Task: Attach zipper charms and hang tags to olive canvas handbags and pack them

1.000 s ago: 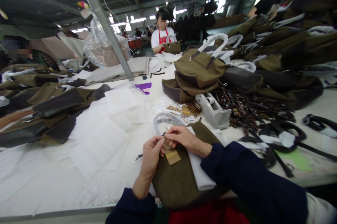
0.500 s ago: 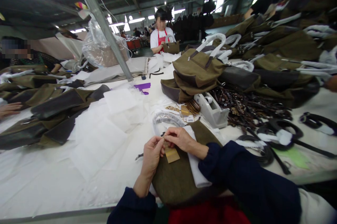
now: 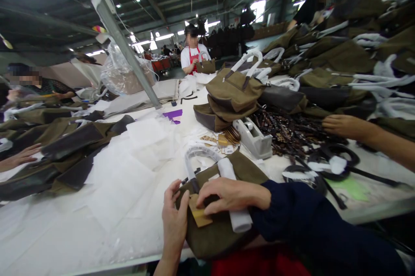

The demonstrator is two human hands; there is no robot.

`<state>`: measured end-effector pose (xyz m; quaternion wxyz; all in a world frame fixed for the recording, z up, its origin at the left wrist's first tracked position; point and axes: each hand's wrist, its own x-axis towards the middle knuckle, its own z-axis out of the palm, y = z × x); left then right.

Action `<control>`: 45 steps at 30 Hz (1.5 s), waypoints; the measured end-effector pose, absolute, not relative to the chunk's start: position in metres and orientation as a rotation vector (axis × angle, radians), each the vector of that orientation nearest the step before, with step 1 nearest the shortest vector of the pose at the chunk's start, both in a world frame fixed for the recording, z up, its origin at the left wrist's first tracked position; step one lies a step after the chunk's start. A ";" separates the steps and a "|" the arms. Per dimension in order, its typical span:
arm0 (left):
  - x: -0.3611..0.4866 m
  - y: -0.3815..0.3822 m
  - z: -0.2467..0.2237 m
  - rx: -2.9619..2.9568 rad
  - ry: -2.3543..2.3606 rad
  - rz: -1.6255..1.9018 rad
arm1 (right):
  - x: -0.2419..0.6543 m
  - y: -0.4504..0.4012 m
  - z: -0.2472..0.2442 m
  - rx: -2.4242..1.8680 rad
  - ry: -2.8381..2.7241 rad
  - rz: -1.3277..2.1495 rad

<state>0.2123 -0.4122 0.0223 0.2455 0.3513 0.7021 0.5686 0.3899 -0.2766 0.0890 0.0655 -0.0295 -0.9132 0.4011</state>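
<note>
An olive-green handbag (image 3: 217,235) lies on the white table in front of me. Clear plastic covers one raised handle (image 3: 202,151), and a roll of white wrapping (image 3: 240,220) lies across the bag. On its front rests a tan card tag (image 3: 201,219). My left hand (image 3: 175,215) is at the bag's left edge, thumb and fingers apart, the thumb close to the tag. Resting over the bag, my right hand (image 3: 227,194) has bent fingers, with a gap between thumb and forefinger; their tips are at the tag's right side.
White sheets (image 3: 126,163) spread to the left, near piled bags (image 3: 84,138) and a co-worker's hand (image 3: 22,159). A tape dispenser (image 3: 254,140), brown straps (image 3: 285,131) and stacked bags (image 3: 235,92) lie beyond. Another person's arm (image 3: 366,133) reaches in from the right. A slanted pole (image 3: 123,47) rises behind.
My hands were pinched together above the tag; now they are apart and lower, with the tag lying on the bag. Another person's arm has come in at right. The view has shifted slightly.
</note>
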 end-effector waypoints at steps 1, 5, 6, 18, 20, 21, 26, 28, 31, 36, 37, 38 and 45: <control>0.210 -0.411 0.023 0.969 1.930 1.529 | 0.395 -0.277 0.092 -0.105 -2.703 1.236; 0.191 -0.386 0.035 1.106 2.026 1.408 | 0.430 -0.276 0.097 -0.420 -2.541 1.024; 0.184 -0.376 0.039 1.153 2.026 1.354 | 0.441 -0.277 0.096 -0.472 -2.514 0.990; 0.166 -0.307 0.053 1.222 1.639 0.853 | 0.481 -0.323 0.055 -0.613 -2.458 0.595; 0.168 -0.309 0.057 1.185 1.595 0.844 | 0.479 -0.324 0.055 -0.614 -2.467 0.572; 0.168 -0.310 0.059 1.161 1.577 0.846 | 0.479 -0.324 0.054 -0.612 -2.468 0.566; 0.167 -0.317 0.065 1.009 1.478 0.840 | 0.485 -0.328 0.047 -0.590 -2.418 0.553; 0.168 -0.319 0.067 0.974 1.441 0.829 | 0.487 -0.330 0.042 -0.576 -2.402 0.547; 0.169 -0.318 0.070 0.962 1.392 0.780 | 0.491 -0.333 0.039 -0.539 -2.390 0.520; 0.170 -0.318 0.074 1.019 1.351 0.670 | 0.492 -0.333 0.048 -0.495 -2.367 0.535; 0.170 -0.319 0.074 1.037 1.350 0.670 | 0.492 -0.333 0.051 -0.498 -2.360 0.549; 0.171 -0.320 0.074 1.054 1.352 0.680 | 0.492 -0.331 0.054 -0.502 -2.353 0.565; 0.188 -0.320 0.110 1.240 1.401 0.819 | 0.488 -0.298 0.085 -0.563 -2.184 0.549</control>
